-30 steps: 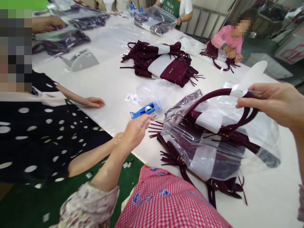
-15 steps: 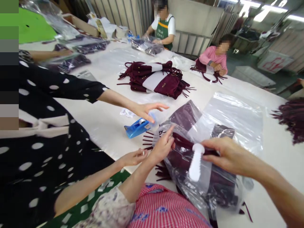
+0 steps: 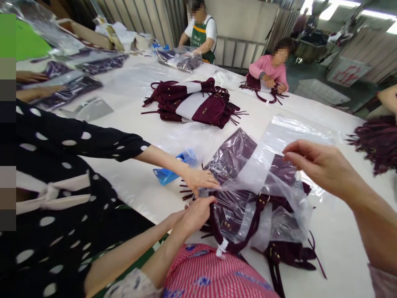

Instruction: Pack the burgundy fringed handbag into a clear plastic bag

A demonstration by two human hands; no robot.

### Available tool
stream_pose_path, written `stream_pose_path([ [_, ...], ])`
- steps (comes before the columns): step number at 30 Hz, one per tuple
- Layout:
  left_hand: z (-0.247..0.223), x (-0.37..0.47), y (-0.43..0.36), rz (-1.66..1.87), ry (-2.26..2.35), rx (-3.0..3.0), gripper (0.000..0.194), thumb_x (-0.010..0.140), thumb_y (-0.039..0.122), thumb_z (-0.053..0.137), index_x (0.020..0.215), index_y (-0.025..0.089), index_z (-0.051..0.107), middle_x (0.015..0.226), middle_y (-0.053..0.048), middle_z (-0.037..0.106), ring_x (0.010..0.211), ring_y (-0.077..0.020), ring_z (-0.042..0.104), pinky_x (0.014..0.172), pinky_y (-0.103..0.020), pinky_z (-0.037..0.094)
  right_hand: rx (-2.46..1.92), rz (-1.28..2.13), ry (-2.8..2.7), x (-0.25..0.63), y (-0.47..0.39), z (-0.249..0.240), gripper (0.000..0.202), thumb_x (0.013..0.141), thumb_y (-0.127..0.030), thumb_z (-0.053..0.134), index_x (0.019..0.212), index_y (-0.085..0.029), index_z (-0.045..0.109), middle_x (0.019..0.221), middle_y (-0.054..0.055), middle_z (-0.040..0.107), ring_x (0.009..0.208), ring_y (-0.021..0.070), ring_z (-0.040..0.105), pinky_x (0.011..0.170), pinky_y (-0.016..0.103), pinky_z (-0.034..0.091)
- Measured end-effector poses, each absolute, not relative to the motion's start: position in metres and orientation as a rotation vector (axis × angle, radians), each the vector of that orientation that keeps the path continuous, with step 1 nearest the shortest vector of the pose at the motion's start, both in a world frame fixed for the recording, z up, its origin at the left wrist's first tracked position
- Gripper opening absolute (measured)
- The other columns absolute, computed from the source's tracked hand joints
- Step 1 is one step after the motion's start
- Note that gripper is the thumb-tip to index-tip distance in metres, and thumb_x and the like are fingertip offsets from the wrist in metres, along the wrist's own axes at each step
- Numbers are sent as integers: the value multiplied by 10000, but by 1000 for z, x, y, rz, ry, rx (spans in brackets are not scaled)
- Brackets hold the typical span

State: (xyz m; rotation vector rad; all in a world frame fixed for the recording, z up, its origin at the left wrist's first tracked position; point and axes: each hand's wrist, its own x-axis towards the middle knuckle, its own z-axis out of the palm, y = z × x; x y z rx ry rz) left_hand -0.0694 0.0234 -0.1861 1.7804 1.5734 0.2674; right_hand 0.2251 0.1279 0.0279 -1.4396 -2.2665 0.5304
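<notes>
A burgundy fringed handbag (image 3: 235,157) lies in front of me, partly inside a clear plastic bag (image 3: 279,136). Its handle, wrapped in white foam (image 3: 221,248), hangs toward my pink checked apron. My left hand (image 3: 198,209) is closed on the plastic bag's near edge by the handle. My right hand (image 3: 319,165) pinches the bag's upper flap and holds it raised. A co-worker in a black dotted top rests one hand (image 3: 201,180) on the bag's left edge; the other hand (image 3: 180,217) sits right beside my left hand.
A blue tape dispenser (image 3: 167,174) stands left of the bag. A pile of burgundy handbags (image 3: 192,103) lies mid-table, and another fringed one (image 3: 378,140) sits at the right edge. Packed bags (image 3: 71,89) lie far left. Two more people work at the far end.
My right hand let go of the white-wrapped handle and now lifts the plastic flap. My left hand moved down to the bag's near edge. The co-worker's hand moved from the tape dispenser onto the bag.
</notes>
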Motion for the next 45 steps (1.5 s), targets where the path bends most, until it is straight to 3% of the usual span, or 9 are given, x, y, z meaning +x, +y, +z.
stream_pose_path([
  [4,-195,-67,24,289,1607,1719,404,815,64,359,988,225,688,902,-30,703,851,-180,636,777,-264,417,-1235,495,-2371,212,124,9,275,965,-364,438,1136,-267,630,1122,35,676,1010,206,634,883,349,501],
  [8,-205,-66,20,415,1616,1585,384,782,68,367,926,202,697,840,-15,691,818,-160,622,753,-242,430,-1364,381,-2137,214,156,-81,431,968,-351,341,1331,-213,527,1427,101,485,1338,251,420,1132,485,333],
  [14,-202,-60,16,639,1600,1300,363,720,78,381,879,186,688,769,5,668,726,-149,606,712,-244,472,-1414,1008,-2388,229,173,-205,407,863,-404,468,1099,-166,700,1141,145,687,1098,320,628,972,508,504],
  [22,-161,-34,22,836,1520,1318,419,701,63,363,907,190,705,851,-6,693,882,-166,623,876,-281,473,-1092,1288,-2397,185,202,-149,411,957,-385,358,1224,-257,644,1138,43,699,1103,216,620,998,391,477],
  [26,-149,-23,28,848,1562,1346,406,736,72,357,906,196,705,889,-6,697,919,-171,621,907,-292,464,-926,1425,-2526,146,200,-158,370,909,-416,469,1176,-265,675,1055,49,721,1012,220,650,931,367,509],
  [33,-145,-27,35,803,1553,1324,425,725,56,357,922,195,707,746,3,668,872,-174,621,867,-288,485,-1030,1379,-2348,157,174,-103,398,963,-443,384,1050,-175,665,1012,91,690,964,216,632,905,397,500],
  [37,-134,-27,31,726,1469,1417,453,722,36,348,941,199,709,829,5,686,872,-157,618,884,-272,467,-574,2084,-2475,185,117,-51,389,994,-426,351,1002,-214,677,930,38,703,830,161,657,751,282,539],
  [41,-127,-20,27,687,1539,1522,412,762,41,348,921,200,693,915,-5,690,912,-164,603,902,-285,444,-820,1395,-2750,206,97,-89,318,958,-354,389,1019,-226,674,898,72,696,829,217,657,779,352,550],
  [45,-129,-9,21,609,1549,1654,393,766,26,345,884,196,679,895,-14,683,884,-171,587,891,-307,437,-1200,578,-2614,222,138,-118,441,940,-323,348,1312,-127,482,1231,196,571,1169,345,530,978,532,459],
])
